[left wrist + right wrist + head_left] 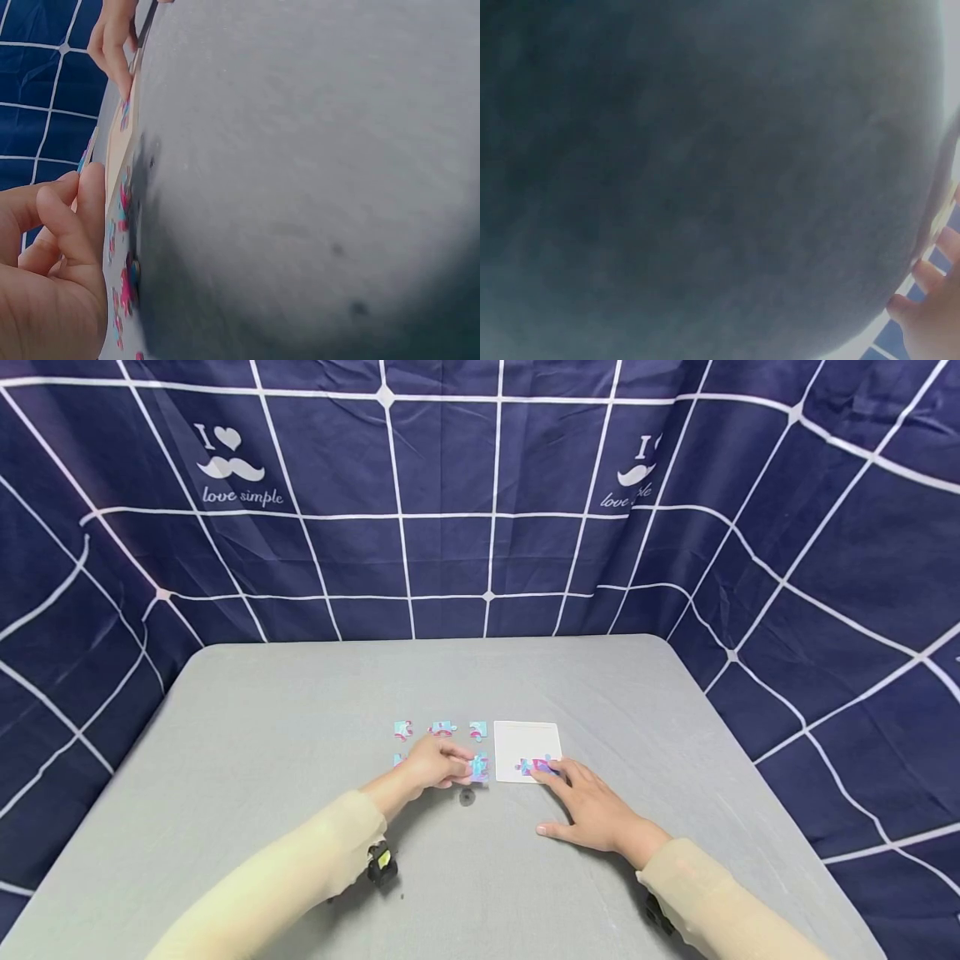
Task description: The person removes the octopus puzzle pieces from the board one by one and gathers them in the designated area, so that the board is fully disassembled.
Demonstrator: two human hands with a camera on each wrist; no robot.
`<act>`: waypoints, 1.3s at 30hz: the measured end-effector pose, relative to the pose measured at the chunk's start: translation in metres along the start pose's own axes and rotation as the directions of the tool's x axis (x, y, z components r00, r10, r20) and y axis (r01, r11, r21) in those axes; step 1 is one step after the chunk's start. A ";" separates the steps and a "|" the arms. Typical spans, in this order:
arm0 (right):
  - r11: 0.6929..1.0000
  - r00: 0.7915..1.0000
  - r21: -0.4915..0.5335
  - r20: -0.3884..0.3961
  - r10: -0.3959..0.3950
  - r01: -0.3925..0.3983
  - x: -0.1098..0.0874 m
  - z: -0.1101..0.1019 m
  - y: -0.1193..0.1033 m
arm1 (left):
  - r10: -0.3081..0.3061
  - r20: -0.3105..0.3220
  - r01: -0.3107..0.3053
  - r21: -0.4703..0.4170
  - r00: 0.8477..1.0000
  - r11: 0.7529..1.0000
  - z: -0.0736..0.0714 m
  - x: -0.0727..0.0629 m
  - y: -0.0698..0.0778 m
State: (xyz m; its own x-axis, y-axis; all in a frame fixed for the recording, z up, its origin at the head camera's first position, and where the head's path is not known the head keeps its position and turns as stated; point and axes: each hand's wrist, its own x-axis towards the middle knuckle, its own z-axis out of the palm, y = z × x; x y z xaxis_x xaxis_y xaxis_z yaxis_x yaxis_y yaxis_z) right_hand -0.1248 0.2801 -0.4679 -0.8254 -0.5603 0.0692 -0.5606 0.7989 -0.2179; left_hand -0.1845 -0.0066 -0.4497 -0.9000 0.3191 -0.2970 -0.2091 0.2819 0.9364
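My left hand (435,763) pinches a blue and purple jigsaw puzzle piece (479,766), just left of a square white puzzle tray (517,739). In the left wrist view the held piece (85,154) shows upright at the fingertips, raised off the table. At the tray's lower edge, my right hand (596,806) has its fingers extended, with fingertips on joined puzzle pieces (527,767) lying in the tray. Its thumb is spread toward the table. Only a few right fingers (928,276) appear at the corner of the right wrist view.
Loose puzzle pieces lie left of the tray: one at far left (402,729), one in the middle (442,727) and one near the tray (477,729). Another (398,760) is partly behind the left hand. The grey table (337,693) is bordered by a dark blue gridded curtain (450,556).
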 end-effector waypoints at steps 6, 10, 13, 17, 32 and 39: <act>1.000 1.000 -0.006 -0.008 -0.010 0.010 0.000 0.001 0.001 | -0.005 -0.001 0.005 0.001 1.000 1.000 -0.010 -0.007 -0.007; 1.000 1.000 -0.008 -0.012 -0.016 0.016 0.000 0.001 0.002 | -0.016 0.006 0.016 -0.011 1.000 1.000 -0.017 -0.013 -0.013; 1.000 1.000 -0.005 -0.018 -0.022 0.022 0.000 0.001 0.002 | -0.032 0.003 0.032 -0.010 0.999 0.999 -0.023 -0.018 -0.017; 1.000 1.000 0.002 -0.022 -0.021 0.021 0.000 0.002 0.002 | -0.053 -0.008 0.053 -0.005 0.999 0.999 -0.033 -0.024 -0.023; 1.000 1.000 0.003 0.002 0.000 0.000 0.000 0.001 0.003 | -0.066 -0.004 0.066 -0.003 0.998 0.998 -0.063 -0.047 -0.038; 1.000 1.000 -0.003 -0.004 -0.007 0.007 0.000 0.001 0.003 | -0.083 -0.023 0.083 -0.002 0.996 0.997 -0.070 -0.052 -0.043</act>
State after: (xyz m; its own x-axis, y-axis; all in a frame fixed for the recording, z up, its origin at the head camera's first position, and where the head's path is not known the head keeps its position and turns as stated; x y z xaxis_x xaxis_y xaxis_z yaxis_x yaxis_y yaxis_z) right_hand -0.1263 0.2825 -0.4699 -0.8217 -0.5649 0.0747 -0.5665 0.7956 -0.2146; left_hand -0.1552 -0.0982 -0.4612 -0.8881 0.2733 -0.3697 -0.2841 0.3059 0.9087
